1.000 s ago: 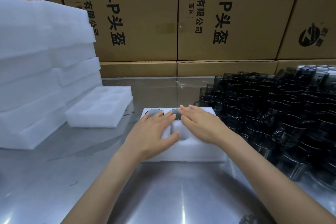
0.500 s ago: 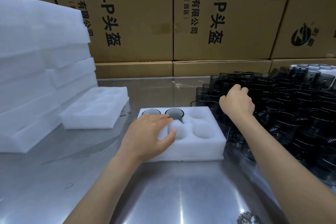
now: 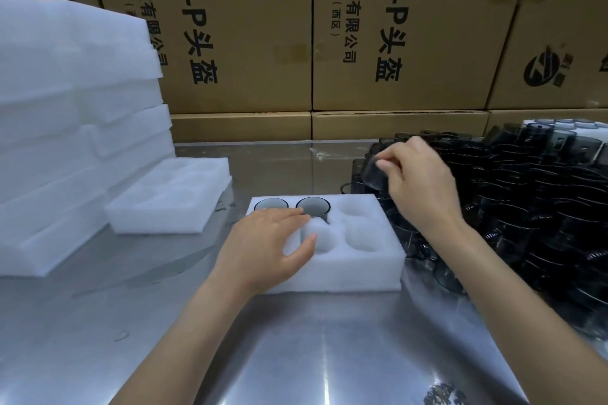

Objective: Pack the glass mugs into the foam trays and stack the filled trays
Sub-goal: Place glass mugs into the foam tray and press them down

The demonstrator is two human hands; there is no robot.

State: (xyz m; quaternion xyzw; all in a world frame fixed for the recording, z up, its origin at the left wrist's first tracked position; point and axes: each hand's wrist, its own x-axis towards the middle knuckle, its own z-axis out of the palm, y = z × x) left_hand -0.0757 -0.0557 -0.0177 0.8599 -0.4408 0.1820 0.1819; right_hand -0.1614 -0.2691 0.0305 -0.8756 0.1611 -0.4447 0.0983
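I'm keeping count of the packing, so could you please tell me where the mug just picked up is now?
The mug is in the right hand, lifted above the mug pile at the right, just beyond the tray's far right corner.

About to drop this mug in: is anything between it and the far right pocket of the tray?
Nothing visible. The right hand holds the smoked glass mug above the tray's far right edge; the far right pocket is empty, and the left hand rests on the foam tray's near left side.

- I see the steel surface (image 3: pixel 296 355) mirroring overhead light at 6 o'clock.
- From 10 to 2 o'clock, brown cardboard boxes (image 3: pixel 250 26) wall off my view.
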